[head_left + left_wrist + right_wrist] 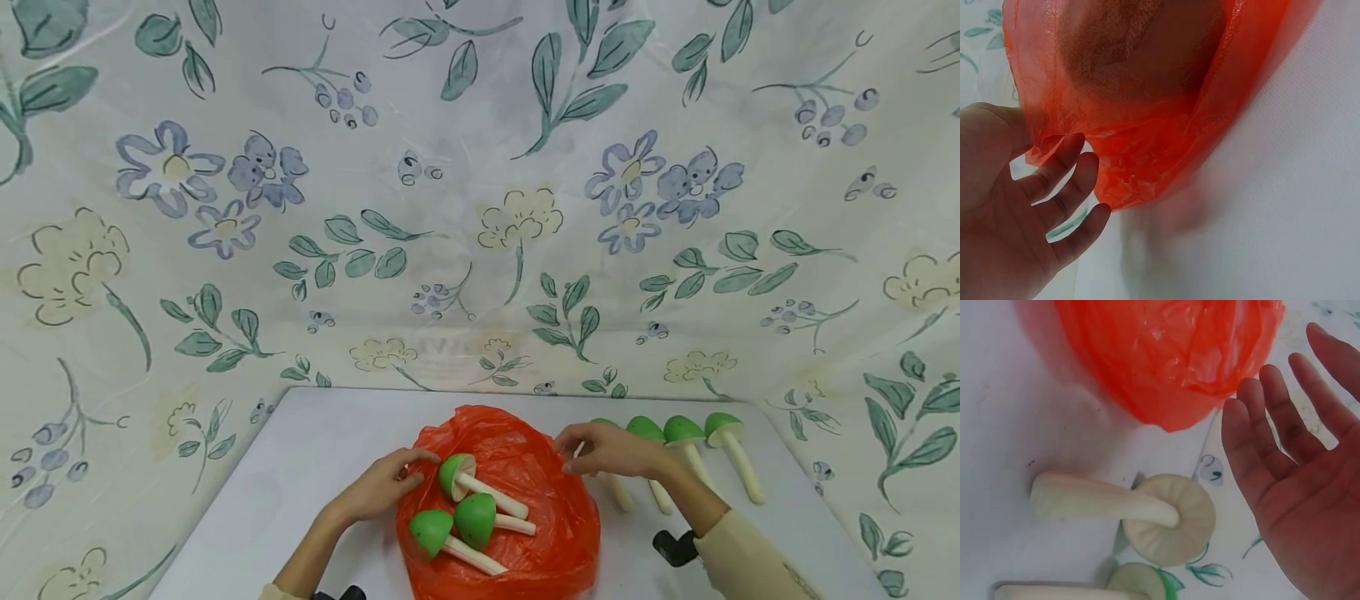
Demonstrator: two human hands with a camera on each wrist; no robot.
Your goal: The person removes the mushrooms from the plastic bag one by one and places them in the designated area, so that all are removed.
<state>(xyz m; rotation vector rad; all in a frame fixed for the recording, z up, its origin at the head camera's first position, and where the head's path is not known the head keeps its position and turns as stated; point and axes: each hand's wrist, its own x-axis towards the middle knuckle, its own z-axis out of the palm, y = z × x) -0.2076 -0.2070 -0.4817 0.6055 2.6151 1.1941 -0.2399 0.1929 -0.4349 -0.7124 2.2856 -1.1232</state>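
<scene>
A red plastic bag lies spread on the white table, its mouth wide. Three toy mushrooms with green caps and pale stems, one of them this upper mushroom, lie on the red plastic within it. At the bag's left rim, my left hand pinches the thin edge between thumb and forefinger; the left wrist view shows the other fingers spread loosely below. My right hand is beside the opposite rim. In the right wrist view its fingers are extended near the bag, with nothing held.
To the right of the bag several more green-capped mushrooms lie in a row on the table, partly behind my right forearm. A floral-patterned cloth hangs behind the table's back edge and along its sides.
</scene>
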